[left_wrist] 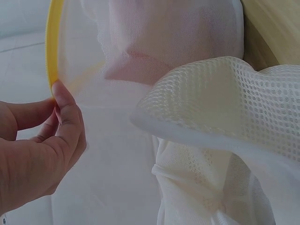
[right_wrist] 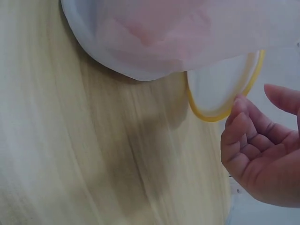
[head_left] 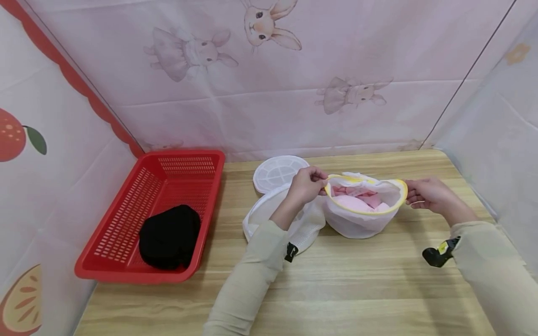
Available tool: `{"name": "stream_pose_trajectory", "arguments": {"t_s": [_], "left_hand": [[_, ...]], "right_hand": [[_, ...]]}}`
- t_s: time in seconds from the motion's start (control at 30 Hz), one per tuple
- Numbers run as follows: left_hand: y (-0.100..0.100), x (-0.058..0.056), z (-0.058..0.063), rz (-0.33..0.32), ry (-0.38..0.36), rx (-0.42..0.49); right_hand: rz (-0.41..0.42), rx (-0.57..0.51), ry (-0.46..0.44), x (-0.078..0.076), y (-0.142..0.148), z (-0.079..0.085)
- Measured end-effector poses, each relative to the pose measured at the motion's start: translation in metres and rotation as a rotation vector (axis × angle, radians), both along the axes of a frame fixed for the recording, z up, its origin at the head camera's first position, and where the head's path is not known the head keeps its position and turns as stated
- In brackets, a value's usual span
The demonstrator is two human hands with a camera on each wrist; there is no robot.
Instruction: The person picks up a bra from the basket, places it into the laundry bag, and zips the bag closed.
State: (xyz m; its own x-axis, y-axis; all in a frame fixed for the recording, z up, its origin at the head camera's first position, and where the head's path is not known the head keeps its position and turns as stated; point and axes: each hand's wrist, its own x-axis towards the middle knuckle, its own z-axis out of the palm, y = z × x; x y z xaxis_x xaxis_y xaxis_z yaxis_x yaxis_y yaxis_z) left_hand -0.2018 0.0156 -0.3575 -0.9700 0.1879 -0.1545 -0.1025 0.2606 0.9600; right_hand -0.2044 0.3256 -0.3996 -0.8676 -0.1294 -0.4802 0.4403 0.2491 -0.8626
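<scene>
Sleeves (head_left: 248, 280), beige, 1 per arm, are cut off by the bottom & R edges; a blk device (head_left: 437, 256) is seen by the R cuff. Beyond them, R of centre, a yellow-rimmed mesh bag (head_left: 357, 227) is stood on a wood-grain table (head_left: 336, 298). Its L rim is pinched by the left hand (head_left: 306, 184), thumb vs. fingers; its R rim is held at the curled fingertips of the right hand (head_left: 433, 193), w/ the thumb seen apart in the R wrist view. Mouth is prob. held at 2 opposite sides so the soft fabric is kept spread. Pink items (head_left: 357, 203) are seen inside; type & no. can't be told, lower parts being veiled by the mesh.

Just L, a white mesh item (head_left: 313, 224), prob. a 2nd bag, is partly hidden by the L forearm. Further L, a blk bundle (head_left: 170, 238) is held in a red basket (head_left: 147, 276), prob. for storage; its folds can't be made out. Behind, a round white piece (head_left: 279, 172) is laid flat, near edge covered. Farthest, a rabbit-print backdrop (head_left: 269, 121) is cropped at top.
</scene>
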Motion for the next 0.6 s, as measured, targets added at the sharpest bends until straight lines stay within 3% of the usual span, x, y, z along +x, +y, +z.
{"name": "stream_pose_trajectory", "arguments": {"t_s": [0.33, 0.6], "left_hand": [[0.0002, -0.0005, -0.0025, 0.007, 0.005, -0.005], [-0.0004, 0.0005, -0.0010, 0.009, -0.004, -0.001]], "right_hand": [[-0.031, 0.002, -0.050, 0.0000, -0.0052, -0.0078], [-0.038, 0.007, -0.037, -0.0019, -0.0077, -0.0083]]}}
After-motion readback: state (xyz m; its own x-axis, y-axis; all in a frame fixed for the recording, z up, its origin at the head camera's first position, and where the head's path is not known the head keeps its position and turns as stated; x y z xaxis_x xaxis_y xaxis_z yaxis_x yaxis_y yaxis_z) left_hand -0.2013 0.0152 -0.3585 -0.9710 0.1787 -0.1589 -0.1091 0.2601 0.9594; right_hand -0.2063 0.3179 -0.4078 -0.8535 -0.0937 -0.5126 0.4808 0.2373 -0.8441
